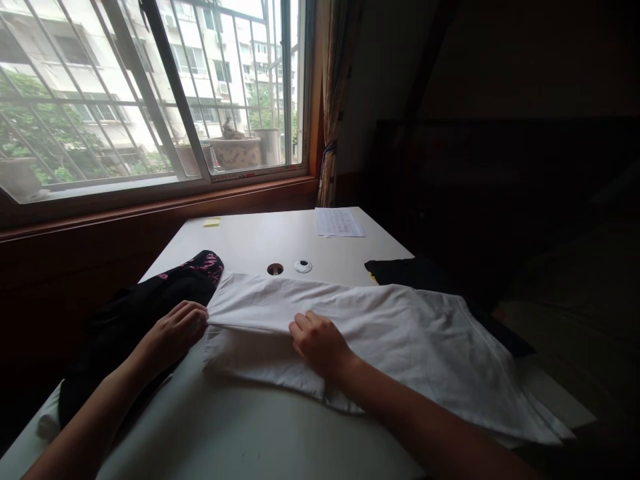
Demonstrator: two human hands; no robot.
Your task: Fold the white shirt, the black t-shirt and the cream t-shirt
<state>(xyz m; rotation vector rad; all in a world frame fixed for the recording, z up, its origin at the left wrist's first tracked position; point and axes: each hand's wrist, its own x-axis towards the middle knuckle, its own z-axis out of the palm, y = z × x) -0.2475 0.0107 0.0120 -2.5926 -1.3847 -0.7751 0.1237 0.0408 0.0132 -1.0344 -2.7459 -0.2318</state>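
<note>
A long white garment, whose exact kind I cannot make out, lies across the white table in flattened layers, narrower at the left and wider at the right. My left hand pinches its left end, fingers closed at the edge of the cloth. Near the middle of the narrower part, my right hand has its fingers curled closed on a raised fold. Beside and behind my left hand lies a heap of black clothing with pink markings. Another dark cloth with a bit of yellow sits behind the garment's right part.
The white table bears printed papers and a yellow sticky note at its far side. A round cable hole and a small white round cover are behind the garment. A barred window and a tied curtain stand beyond.
</note>
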